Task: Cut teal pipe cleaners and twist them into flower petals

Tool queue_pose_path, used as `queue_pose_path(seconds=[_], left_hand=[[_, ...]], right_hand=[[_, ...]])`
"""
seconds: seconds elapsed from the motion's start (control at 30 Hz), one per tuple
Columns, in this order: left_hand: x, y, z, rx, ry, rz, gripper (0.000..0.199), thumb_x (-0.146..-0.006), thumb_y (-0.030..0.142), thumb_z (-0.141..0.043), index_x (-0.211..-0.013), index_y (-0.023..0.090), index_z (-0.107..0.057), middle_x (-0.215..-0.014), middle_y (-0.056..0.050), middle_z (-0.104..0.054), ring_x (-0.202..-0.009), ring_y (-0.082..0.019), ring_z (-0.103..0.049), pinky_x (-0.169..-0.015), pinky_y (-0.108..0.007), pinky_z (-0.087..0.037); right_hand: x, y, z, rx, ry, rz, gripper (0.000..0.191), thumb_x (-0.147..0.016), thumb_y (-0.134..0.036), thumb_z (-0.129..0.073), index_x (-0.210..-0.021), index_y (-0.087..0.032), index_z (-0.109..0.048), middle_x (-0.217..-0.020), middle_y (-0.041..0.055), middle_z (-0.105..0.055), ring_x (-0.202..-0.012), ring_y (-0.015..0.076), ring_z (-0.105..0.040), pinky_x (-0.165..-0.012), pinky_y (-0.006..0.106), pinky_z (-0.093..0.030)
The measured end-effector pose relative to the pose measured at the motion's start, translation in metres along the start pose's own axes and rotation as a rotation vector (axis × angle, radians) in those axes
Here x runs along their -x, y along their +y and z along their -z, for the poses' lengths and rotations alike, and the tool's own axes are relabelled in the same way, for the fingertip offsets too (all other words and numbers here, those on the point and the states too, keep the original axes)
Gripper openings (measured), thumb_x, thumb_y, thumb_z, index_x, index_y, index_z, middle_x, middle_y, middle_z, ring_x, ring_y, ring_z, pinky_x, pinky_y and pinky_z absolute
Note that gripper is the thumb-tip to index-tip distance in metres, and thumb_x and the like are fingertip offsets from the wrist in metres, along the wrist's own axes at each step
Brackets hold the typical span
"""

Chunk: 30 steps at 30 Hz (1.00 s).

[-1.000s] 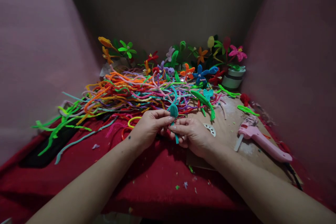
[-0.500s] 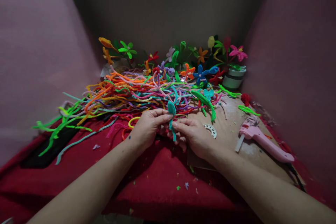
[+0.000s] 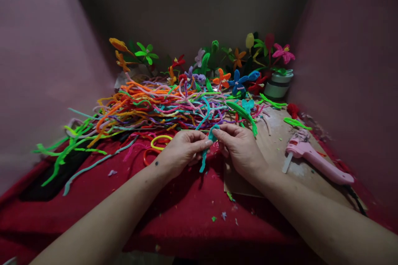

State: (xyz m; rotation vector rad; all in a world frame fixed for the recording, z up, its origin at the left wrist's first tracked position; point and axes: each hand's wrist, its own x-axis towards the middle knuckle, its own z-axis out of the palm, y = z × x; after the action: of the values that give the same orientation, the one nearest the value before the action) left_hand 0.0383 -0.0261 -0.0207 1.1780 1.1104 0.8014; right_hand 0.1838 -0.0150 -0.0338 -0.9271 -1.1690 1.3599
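Observation:
A teal pipe cleaner petal (image 3: 213, 133) is pinched between my two hands above the front of the table, its twisted tail hanging down. My left hand (image 3: 190, 148) grips its lower part between thumb and forefinger. From the right, my right hand (image 3: 241, 145) pinches the rounded upper end. Both hands are closed, and some fingertips are hidden behind the thumbs. Just behind them lies a heap of many-coloured pipe cleaners (image 3: 149, 105). A pair of scissors with a yellow and a red handle loop (image 3: 161, 142) rests beside my left hand, partly covered by it.
A pink hot glue gun (image 3: 320, 161) lies on a brown board (image 3: 273, 140) at the right. Pipe cleaner flowers (image 3: 238, 83) stand along the back, near a white pot (image 3: 278, 85). A black flat object (image 3: 56, 178) lies at left on the red cloth (image 3: 174, 215).
My right hand has moved from the petal's lower stem to its top. The petal's upper end now leans right, and my left hand holds lower on it. The view has shifted slightly.

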Motion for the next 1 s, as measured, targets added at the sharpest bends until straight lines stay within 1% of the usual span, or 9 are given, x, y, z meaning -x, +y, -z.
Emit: queue_pose_path(seconds=[0.13, 0.23, 0.37, 0.53, 0.63, 0.73, 0.8, 0.93, 1.0], left_hand=[[0.0009, -0.0016, 0.0011, 0.060, -0.161, 0.074, 0.023, -0.068, 0.031, -0.067, -0.063, 0.014, -0.052, -0.045, 0.006, -0.042, -0.036, -0.002, -0.029, -0.036, -0.017, -0.017], [0.0015, -0.0027, 0.0007, 0.111, -0.217, 0.121, 0.021, -0.068, 0.026, -0.066, -0.061, 0.014, -0.050, -0.046, 0.005, -0.046, -0.036, -0.003, -0.033, -0.034, -0.016, -0.019], [0.0015, -0.0035, 0.0000, 0.134, -0.228, 0.146, 0.017, -0.071, 0.026, -0.064, -0.069, 0.015, -0.052, -0.050, 0.003, -0.052, -0.035, -0.004, -0.039, -0.031, -0.015, -0.022], [0.0003, -0.0047, -0.0005, 0.131, -0.209, 0.104, 0.015, -0.073, 0.027, -0.062, -0.075, 0.014, -0.054, -0.049, 0.003, -0.051, -0.032, -0.004, -0.037, -0.028, -0.014, -0.025], [0.0001, -0.0051, -0.0013, 0.147, -0.196, 0.118, 0.014, -0.072, 0.024, -0.063, -0.074, 0.013, -0.054, -0.050, 0.003, -0.053, -0.033, -0.004, -0.039, -0.028, -0.013, -0.026], [0.0000, -0.0039, -0.0023, 0.149, -0.219, 0.133, 0.013, -0.070, 0.019, -0.063, -0.070, 0.012, -0.053, -0.064, -0.003, -0.063, -0.035, -0.003, -0.043, -0.028, -0.013, -0.028], [-0.0002, -0.0025, -0.0024, 0.153, -0.235, 0.142, 0.013, -0.070, 0.018, -0.062, -0.067, 0.012, -0.051, -0.068, -0.004, -0.065, -0.034, -0.003, -0.044, -0.027, -0.013, -0.028], [-0.0006, -0.0011, -0.0007, 0.116, -0.200, 0.187, 0.017, -0.072, 0.025, -0.062, -0.066, 0.014, -0.051, -0.055, 0.001, -0.059, -0.031, -0.003, -0.041, -0.026, -0.012, -0.025], [-0.0005, -0.0013, 0.0004, 0.082, -0.176, 0.218, 0.019, -0.071, 0.027, -0.064, -0.066, 0.014, -0.051, -0.053, 0.002, -0.057, -0.030, -0.003, -0.040, -0.025, -0.011, -0.023]], right_hand=[[-0.0019, 0.0006, 0.0021, 0.010, 0.047, -0.025, 0.017, -0.070, -0.031, -0.064, -0.065, -0.017, -0.055, -0.041, -0.0082, -0.040, -0.034, 0.0053, -0.032, -0.035, 0.021, -0.020], [-0.0037, 0.0016, 0.0033, -0.016, 0.050, -0.017, 0.018, -0.070, -0.032, -0.064, -0.065, -0.017, -0.055, -0.040, -0.0082, -0.042, -0.033, 0.0056, -0.033, -0.033, 0.021, -0.021], [-0.0046, 0.0032, 0.0042, -0.079, 0.006, -0.039, 0.017, -0.070, -0.032, -0.064, -0.066, -0.018, -0.054, -0.040, -0.0082, -0.044, -0.032, 0.0056, -0.034, -0.032, 0.020, -0.022], [-0.0040, 0.0069, 0.0039, -0.082, -0.130, -0.104, 0.019, -0.067, -0.031, -0.067, -0.062, -0.015, -0.057, -0.044, -0.0059, -0.049, -0.032, 0.0045, -0.036, -0.031, 0.019, -0.025], [-0.0042, 0.0079, 0.0031, -0.103, -0.113, -0.132, 0.020, -0.065, -0.029, -0.068, -0.060, -0.014, -0.056, -0.042, -0.0059, -0.048, -0.031, 0.0042, -0.035, -0.030, 0.018, -0.023], [-0.0049, 0.0084, 0.0027, -0.146, -0.091, -0.160, 0.024, -0.064, -0.029, -0.069, -0.057, -0.016, -0.051, -0.040, -0.0064, -0.046, -0.029, 0.0052, -0.037, -0.029, 0.019, -0.023], [-0.0054, 0.0085, 0.0031, -0.156, -0.077, -0.159, 0.026, -0.064, -0.031, -0.070, -0.056, -0.016, -0.050, -0.040, -0.0065, -0.046, -0.029, 0.0059, -0.038, -0.029, 0.019, -0.023], [-0.0052, 0.0071, 0.0043, -0.091, -0.039, -0.068, 0.027, -0.068, -0.033, -0.067, -0.054, -0.016, -0.051, -0.039, -0.0069, -0.043, -0.029, 0.0043, -0.033, -0.030, 0.019, -0.021], [-0.0044, 0.0056, 0.0043, -0.044, -0.022, -0.012, 0.028, -0.069, -0.032, -0.066, -0.052, -0.015, -0.051, -0.039, -0.0072, -0.041, -0.031, 0.0037, -0.031, -0.031, 0.019, -0.021]])
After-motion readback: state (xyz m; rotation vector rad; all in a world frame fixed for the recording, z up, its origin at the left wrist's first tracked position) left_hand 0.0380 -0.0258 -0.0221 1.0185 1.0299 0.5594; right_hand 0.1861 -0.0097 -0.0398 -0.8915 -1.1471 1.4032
